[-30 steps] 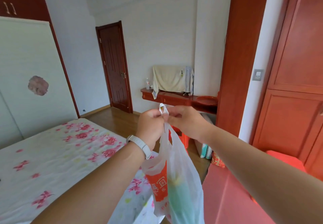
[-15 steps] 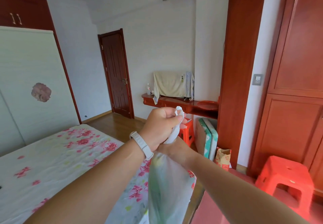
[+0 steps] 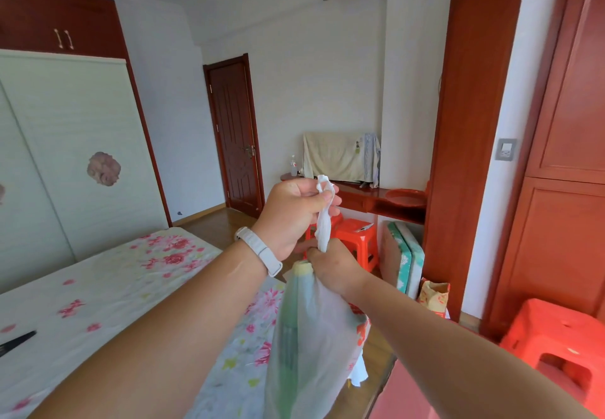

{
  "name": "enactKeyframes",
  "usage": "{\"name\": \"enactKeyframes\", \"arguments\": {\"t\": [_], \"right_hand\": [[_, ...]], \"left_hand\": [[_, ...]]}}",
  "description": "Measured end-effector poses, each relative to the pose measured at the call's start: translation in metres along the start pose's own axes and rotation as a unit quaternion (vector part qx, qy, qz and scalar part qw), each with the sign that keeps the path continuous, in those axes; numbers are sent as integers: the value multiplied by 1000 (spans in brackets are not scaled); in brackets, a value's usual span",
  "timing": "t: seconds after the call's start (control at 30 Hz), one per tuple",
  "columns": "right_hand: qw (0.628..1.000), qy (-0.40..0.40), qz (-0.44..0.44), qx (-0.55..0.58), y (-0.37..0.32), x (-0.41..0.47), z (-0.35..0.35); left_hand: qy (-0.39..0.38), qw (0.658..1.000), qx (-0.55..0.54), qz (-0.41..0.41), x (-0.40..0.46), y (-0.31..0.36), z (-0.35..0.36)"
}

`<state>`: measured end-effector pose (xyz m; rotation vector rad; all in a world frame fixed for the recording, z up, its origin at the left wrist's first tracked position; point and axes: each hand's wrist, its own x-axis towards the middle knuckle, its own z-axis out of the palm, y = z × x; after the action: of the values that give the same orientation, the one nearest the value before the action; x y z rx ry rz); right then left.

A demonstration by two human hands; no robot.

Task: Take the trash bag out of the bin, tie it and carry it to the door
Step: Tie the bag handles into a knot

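A thin white trash bag [image 3: 314, 336] with red print hangs in front of me, a green item showing through its side. My left hand [image 3: 291, 214], with a white band at the wrist, pinches the twisted top of the bag and holds it upward. Just below it, my right hand [image 3: 334, 264] is closed around the bag's neck. A dark brown door [image 3: 234, 133] stands shut in the far wall, left of centre. No bin is in view.
A bed with a flowered sheet [image 3: 108, 291] fills the lower left. Red plastic stools [image 3: 355, 238] [image 3: 556, 343] stand ahead and at the right. A red shelf [image 3: 376, 199] carries a covered screen. Tall wooden wardrobes [image 3: 563, 156] line the right; wooden floor leads toward the door.
My hands went from side by side at the bag's top to stacked: left above pulling the twisted top up, right below gripping the neck. The view has tilted down slightly.
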<state>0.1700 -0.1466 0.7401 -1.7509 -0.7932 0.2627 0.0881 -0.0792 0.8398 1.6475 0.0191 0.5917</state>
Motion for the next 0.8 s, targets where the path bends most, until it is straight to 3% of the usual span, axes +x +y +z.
{"name": "enactKeyframes", "arguments": {"t": [0.23, 0.37, 0.5, 0.63, 0.8], "right_hand": [[998, -49, -11, -35, -5, -12, -5], [998, -37, -27, -35, -18, -15, -25], [990, 11, -70, -119, -22, -11, -41], [974, 93, -94, -185, -26, -14, -50], [967, 114, -89, -212, -34, -21, -39]], "left_hand": [[1, 999, 34, -28, 9, 3, -11], [-2, 999, 45, -28, 9, 3, -10], [26, 993, 117, -9, 11, -2, -8], [71, 991, 116, -4, 16, -6, -5], [97, 989, 110, 9, 20, -8, 3]]}}
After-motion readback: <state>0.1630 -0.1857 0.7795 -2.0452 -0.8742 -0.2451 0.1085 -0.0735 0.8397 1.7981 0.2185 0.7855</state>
